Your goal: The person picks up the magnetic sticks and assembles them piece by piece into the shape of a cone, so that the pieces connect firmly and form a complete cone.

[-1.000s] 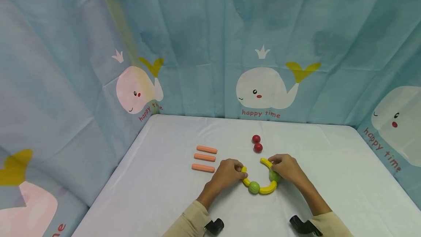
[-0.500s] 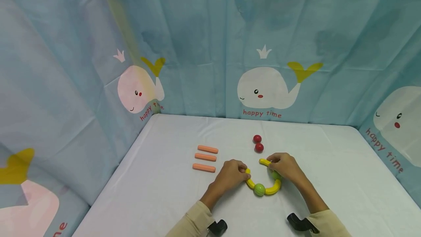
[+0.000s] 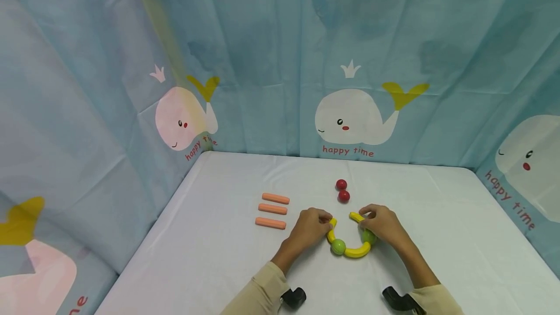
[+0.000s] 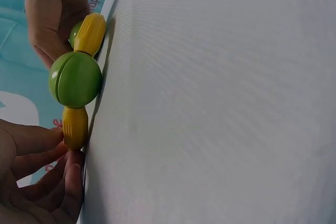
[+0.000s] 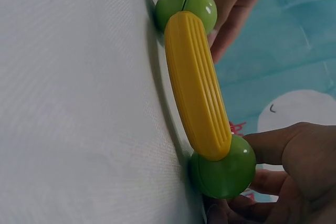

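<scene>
A curved chain of yellow curved rods and green balls lies on the white table in a U that opens at the far side. My left hand point(image 3: 310, 228) pinches the left yellow rod point(image 4: 76, 128), which joins the left green ball point(image 3: 338, 247). Between the two balls runs another yellow rod point(image 5: 197, 85). At the right side, my right hand point(image 3: 381, 224) holds the far right yellow rod point(image 3: 356, 217) close to the right green ball point(image 5: 223, 169). The right fingertips are partly hidden behind that ball in the right wrist view.
Three orange rods point(image 3: 273, 209) lie in a row left of the hands. Beyond the chain, two red balls point(image 3: 343, 196) touch each other. A blue whale-print curtain point(image 3: 262, 62) hangs around the white table point(image 3: 210, 256).
The left hand first moved right and then slightly away from the body, and the left rod's far end now leans inward. The left ball went right and back. The right hand shifted slightly.
</scene>
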The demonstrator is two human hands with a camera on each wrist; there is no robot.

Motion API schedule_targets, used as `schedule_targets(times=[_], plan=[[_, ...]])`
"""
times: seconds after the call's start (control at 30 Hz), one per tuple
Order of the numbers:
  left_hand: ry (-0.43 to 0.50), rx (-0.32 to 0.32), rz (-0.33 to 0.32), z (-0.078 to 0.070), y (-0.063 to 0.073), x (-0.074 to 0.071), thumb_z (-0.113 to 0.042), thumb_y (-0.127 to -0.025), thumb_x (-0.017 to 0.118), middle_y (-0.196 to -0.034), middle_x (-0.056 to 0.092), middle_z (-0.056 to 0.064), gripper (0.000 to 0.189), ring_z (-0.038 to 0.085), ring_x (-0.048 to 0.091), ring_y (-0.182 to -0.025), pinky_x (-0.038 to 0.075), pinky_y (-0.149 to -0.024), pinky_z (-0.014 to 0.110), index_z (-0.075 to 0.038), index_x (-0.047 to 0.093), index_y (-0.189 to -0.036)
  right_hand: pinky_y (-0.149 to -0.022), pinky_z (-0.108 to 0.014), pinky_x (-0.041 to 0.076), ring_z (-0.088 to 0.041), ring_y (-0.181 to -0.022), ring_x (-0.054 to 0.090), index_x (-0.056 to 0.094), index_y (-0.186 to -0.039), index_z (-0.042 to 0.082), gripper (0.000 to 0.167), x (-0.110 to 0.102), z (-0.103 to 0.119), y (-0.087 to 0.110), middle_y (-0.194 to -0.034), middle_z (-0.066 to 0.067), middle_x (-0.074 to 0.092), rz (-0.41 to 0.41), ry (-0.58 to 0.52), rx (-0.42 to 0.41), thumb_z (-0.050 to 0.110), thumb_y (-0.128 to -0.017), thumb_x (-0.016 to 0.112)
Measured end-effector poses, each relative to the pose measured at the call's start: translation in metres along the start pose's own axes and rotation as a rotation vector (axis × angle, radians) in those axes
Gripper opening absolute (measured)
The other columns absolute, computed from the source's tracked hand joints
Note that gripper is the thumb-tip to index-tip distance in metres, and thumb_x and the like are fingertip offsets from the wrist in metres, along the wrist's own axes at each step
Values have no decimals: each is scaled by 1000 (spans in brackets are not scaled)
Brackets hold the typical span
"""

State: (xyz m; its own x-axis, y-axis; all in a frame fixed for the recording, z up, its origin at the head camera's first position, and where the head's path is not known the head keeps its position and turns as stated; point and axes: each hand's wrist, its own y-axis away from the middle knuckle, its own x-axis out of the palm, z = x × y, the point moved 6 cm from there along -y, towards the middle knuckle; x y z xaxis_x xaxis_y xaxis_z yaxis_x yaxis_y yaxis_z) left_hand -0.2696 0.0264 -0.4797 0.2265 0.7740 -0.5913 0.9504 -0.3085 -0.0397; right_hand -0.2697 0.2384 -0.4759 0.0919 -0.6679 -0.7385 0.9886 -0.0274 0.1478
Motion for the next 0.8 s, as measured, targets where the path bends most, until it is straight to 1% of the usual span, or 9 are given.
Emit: schedule_targets(times=[0.2, 0.37, 0.47, 0.53, 0.67, 0.8], plan=[[2, 21, -6, -1, -1, 1, -7, -96, 76, -99, 77, 1, 20, 6, 64, -88, 57, -80, 24, -2, 80, -115, -70, -32, 57, -22, -82, 61, 72, -121, -2, 34, 0, -3, 3, -102, -14, 71, -9, -3, 3, 15, -92, 76], [5, 14, -4, 0, -4, 0, -11, -98, 75, -97, 74, -1, 21, 6, 62, -86, 56, -78, 24, -3, 79, -116, -69, -32, 54, -22, -81, 60, 72, -121, -3, 34, -1, -4, 4, -99, -13, 69, -20, -16, -7, 15, -93, 76], [10, 13, -4, 0, -9, -2, -15, -99, 74, -98, 73, -1, 24, 8, 63, -87, 56, -78, 25, -4, 77, -120, -68, -32, 52, -22, -80, 59, 72, -120, -3, 33, 0, -5, 5, -98, -13, 68, -22, -26, -13, 14, -92, 75], [6, 14, -5, -1, -15, -4, -17, -100, 74, -103, 73, 0, 26, 9, 65, -90, 57, -80, 25, -7, 76, -124, -67, -32, 52, -22, -80, 59, 72, -120, -4, 32, 0, -6, 5, -98, -13, 68, -21, -32, -11, 13, -92, 75], [6, 64, -13, -6, -28, -7, -18, -101, 74, -114, 75, 6, 31, 12, 69, -97, 59, -86, 25, -8, 74, -130, -69, -31, 53, -22, -81, 59, 73, -119, -3, 31, 0, -7, 6, -98, -12, 69, -23, -32, -5, 14, -93, 76], [22, 132, -18, -10, -40, -6, -16, -100, 76, -123, 73, 10, 34, 18, 72, -105, 60, -90, 26, -8, 73, -133, -70, -31, 54, -22, -81, 59, 73, -119, -2, 31, -1, -6, 6, -98, -12, 69, -27, -32, -4, 15, -93, 76]])
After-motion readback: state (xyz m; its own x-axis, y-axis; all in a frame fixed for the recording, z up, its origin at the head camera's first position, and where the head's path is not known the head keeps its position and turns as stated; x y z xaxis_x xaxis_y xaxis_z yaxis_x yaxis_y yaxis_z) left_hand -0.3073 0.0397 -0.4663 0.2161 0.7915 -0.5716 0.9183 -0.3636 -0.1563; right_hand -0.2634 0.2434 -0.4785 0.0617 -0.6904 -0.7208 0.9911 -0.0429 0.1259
